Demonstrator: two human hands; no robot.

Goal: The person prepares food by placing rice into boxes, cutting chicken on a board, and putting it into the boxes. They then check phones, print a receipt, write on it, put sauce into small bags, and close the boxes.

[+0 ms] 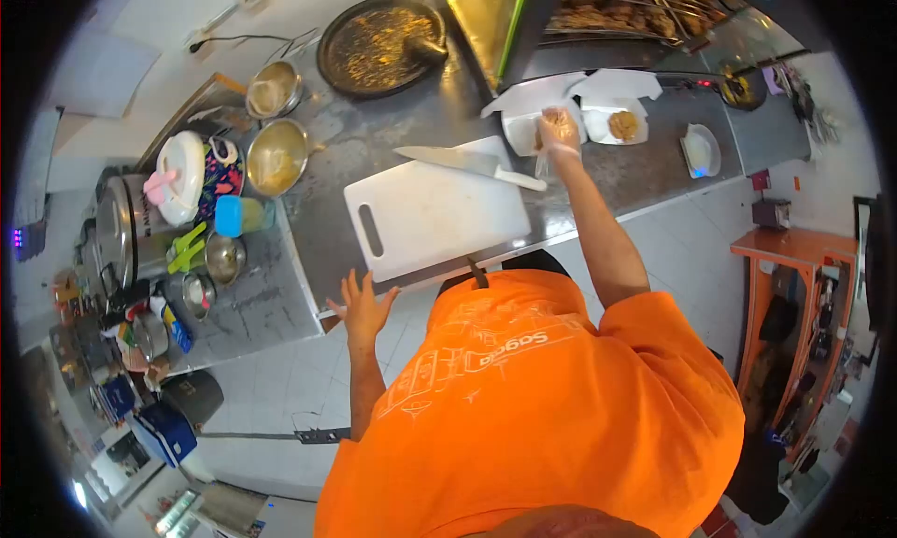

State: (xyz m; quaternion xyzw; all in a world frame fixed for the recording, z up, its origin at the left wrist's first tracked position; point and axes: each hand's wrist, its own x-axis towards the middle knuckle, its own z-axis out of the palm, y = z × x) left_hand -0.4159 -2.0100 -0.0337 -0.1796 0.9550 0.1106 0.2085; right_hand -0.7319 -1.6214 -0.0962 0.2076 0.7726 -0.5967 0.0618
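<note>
My left hand is spread at the front edge of the counter, near the corner of a white cutting board, with nothing in it. A large knife with a white handle lies across the board's back edge. My right hand, in a clear glove, is over an open white box with its fingers closed around some brownish food. Beside it on the right, a second open white box holds a brown piece of food.
A black round pan stands at the back. Metal bowls, a floral pot and a blue-lidded container are on the left. A white dish lies right; a lit food case stands behind.
</note>
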